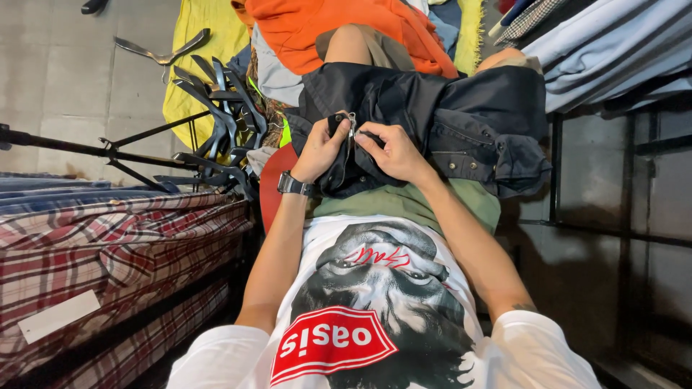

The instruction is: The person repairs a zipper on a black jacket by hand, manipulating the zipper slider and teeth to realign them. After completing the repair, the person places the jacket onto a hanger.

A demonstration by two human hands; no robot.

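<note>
Seated person, head view looking down over own lap. Dark navy jacket (461,119) lies bunched across both thighs, collar end toward the hands, bulk of it spread to the person's right side.

Left hand (322,148), with a black wristwatch (291,185) on the wrist, is closed on a fold of the jacket's edge, fingers curled over the cloth. Right hand (393,151) is also closed, pinching the facing edge of the same garment just beside the left. Between the two hands sits a small metal piece, a zipper pull (351,124) by the look of it; too small to say which fingers hold it.

Olive shorts (418,202) show under the jacket. White printed T-shirt (375,302) fills the lower view.

Surroundings: orange garment (324,25) beyond the knees, on a yellow cloth (198,65) spread on the floor. Heap of black clothes hangers (220,108) left of the knees, touching the yellow cloth. Stack of red plaid fabric (108,245) near the left arm. Folded pale blue garments (613,50) at upper right, above a dark metal rack (627,180).
</note>
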